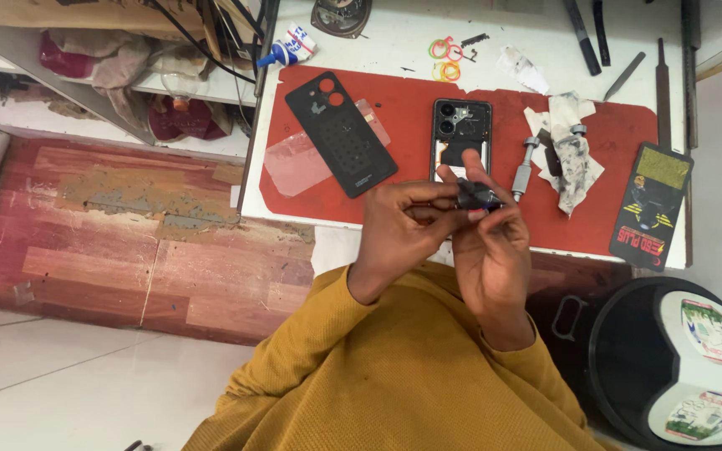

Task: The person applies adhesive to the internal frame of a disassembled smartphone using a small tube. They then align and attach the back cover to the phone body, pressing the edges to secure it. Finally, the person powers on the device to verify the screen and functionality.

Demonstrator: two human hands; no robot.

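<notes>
Left hand [399, 225] and right hand [490, 242] meet above the table [394, 38]; fingers curl shut, pinching 1 small dark part [476, 196]; the open phone [460, 138] lies just beyond.

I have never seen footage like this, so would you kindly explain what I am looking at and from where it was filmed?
There is one picture, from a camera worn on a person's head, looking down at their own two bare hands; no machine is involved. The left hand and right hand together pinch a small dark part. Below them a red mat covers a white table. On the mat lie an opened black phone body, a detached black phone back cover, a grey metal screwdriver and stained white tissue. Coloured rubber bands lie on the table.
</notes>
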